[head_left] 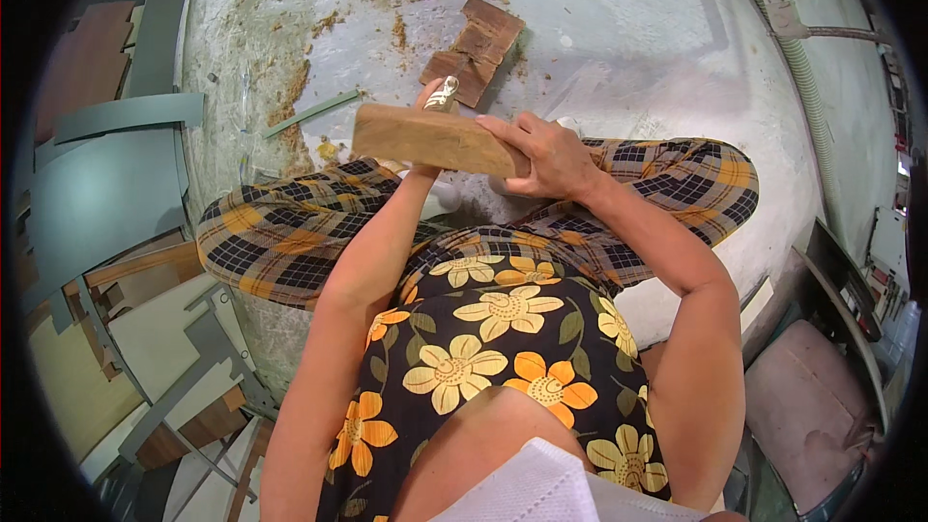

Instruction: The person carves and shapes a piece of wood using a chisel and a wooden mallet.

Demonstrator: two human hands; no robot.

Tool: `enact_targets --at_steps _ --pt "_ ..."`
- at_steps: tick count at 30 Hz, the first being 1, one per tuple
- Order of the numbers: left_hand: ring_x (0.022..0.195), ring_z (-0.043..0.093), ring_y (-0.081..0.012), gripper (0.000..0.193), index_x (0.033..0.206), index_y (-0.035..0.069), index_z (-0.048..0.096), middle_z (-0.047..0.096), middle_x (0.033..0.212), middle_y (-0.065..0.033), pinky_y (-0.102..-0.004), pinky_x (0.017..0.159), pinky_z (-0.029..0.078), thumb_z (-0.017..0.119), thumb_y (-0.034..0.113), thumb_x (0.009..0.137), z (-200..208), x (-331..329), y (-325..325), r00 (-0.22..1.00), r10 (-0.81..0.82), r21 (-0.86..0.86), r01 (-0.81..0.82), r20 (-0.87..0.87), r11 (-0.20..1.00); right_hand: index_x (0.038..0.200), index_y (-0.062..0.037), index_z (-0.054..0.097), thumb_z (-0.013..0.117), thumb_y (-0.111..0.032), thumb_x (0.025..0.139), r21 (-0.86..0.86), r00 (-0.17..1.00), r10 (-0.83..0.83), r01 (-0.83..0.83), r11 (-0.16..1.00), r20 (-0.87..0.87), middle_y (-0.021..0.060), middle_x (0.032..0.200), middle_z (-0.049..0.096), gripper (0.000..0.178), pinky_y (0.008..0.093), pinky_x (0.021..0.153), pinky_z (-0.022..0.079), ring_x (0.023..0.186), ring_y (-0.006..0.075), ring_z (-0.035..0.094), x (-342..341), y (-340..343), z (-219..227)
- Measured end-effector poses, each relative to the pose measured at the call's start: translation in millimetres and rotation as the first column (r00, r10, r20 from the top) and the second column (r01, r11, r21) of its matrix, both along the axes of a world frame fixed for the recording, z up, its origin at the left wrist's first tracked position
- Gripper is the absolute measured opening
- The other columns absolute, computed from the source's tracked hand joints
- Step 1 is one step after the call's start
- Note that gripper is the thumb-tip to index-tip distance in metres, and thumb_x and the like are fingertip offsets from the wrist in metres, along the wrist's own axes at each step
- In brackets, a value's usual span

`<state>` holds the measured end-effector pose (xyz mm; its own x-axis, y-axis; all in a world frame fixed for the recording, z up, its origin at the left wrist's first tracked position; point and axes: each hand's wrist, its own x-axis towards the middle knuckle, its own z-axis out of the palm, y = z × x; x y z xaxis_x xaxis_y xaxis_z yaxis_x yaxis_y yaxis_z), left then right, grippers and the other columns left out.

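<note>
A thick, light-brown wooden block (425,140) with a rounded right end is held up in front of my lap. My right hand (556,157) grips its right end, the fingers bent over the top edge. Most of my left hand (428,94) is hidden behind the block; a finger shows past the far edge, closed around it. Next to that finger is a shiny, silvery, patterned thing (443,95), whose kind I cannot make out. Beyond it, a dark brown, rough piece of wood (488,37) lies on the floor, with stepped edges and a crack-like line.
Brown shavings or dust (295,101) lie scattered on the grey floor (619,19). A thin green strip (314,113) rests left of the block. Stacked boards and panels (106,203) crowd the left side. On the right are a ribbed hose (807,106) and a pinkish cushion-like thing (807,406).
</note>
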<state>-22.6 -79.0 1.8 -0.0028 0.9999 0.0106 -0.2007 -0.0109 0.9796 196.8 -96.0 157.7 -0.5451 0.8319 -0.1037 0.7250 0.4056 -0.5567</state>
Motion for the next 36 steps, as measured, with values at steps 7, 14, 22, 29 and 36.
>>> enact_targets --at_steps 7,14,22,29,36 --pt "0.118 0.053 -0.0197 0.049 0.137 0.002 0.050 0.056 0.129 -0.0108 -0.0334 0.102 0.043 0.064 0.009 0.091 -12.3 -5.8 1.4 0.990 0.027 -0.073 -0.037 -0.136 0.997 0.145 -0.0312 0.043 0.080 -0.030 0.063 -0.027 1.000 -0.006 0.006 1.000 0.009 0.0097 0.090 0.056 0.090 0.0421 0.063 0.056 0.074 0.0312 0.063 -1.7 2.4 -6.2" --pt "0.115 0.054 -0.0196 0.048 0.136 0.003 0.050 0.056 0.127 -0.0102 -0.0331 0.101 0.043 0.064 0.009 0.090 -1.7 0.9 6.2 0.879 0.004 0.004 -0.003 -0.476 1.000 0.145 -0.0304 0.043 0.079 -0.030 0.064 -0.052 0.997 -0.077 0.078 0.996 0.013 0.0107 0.091 0.056 0.088 0.0432 0.065 0.057 0.075 0.0325 0.063 3.1 5.5 -9.7" --pt "0.115 0.053 -0.0188 0.048 0.136 0.004 0.050 0.056 0.129 -0.0087 -0.0336 0.101 0.043 0.063 0.019 0.093 -9.7 0.2 1.2 0.988 0.004 -0.004 -0.004 -0.152 1.000 0.145 -0.0283 0.044 0.077 -0.029 0.065 -0.018 0.999 -0.038 0.038 0.999 0.005 0.0104 0.089 0.054 0.086 0.0422 0.066 0.056 0.074 0.0309 0.061 -0.6 -1.6 4.5" --pt "0.116 0.053 -0.0186 0.046 0.136 0.004 0.050 0.055 0.130 -0.0089 -0.0335 0.102 0.042 0.062 0.016 0.093 -11.2 6.5 -1.0 0.992 0.002 -0.073 0.007 0.123 0.997 0.145 -0.0245 0.045 0.075 -0.027 0.065 0.009 0.992 -0.034 0.035 0.999 -0.121 0.0090 0.086 0.052 0.085 0.0388 0.065 0.055 0.073 0.0288 0.060 11.1 0.2 4.7" --pt "0.116 0.054 -0.0182 0.045 0.138 0.003 0.049 0.056 0.129 -0.0073 -0.0328 0.101 0.044 0.058 0.017 0.096 -2.7 13.2 -3.3 1.000 0.006 -0.039 -0.006 0.004 0.999 0.142 -0.0294 0.047 0.079 -0.028 0.064 0.017 0.999 -0.026 0.027 0.999 -0.045 0.0110 0.088 0.055 0.085 0.0432 0.065 0.055 0.074 0.0326 0.061 13.2 0.5 2.2"
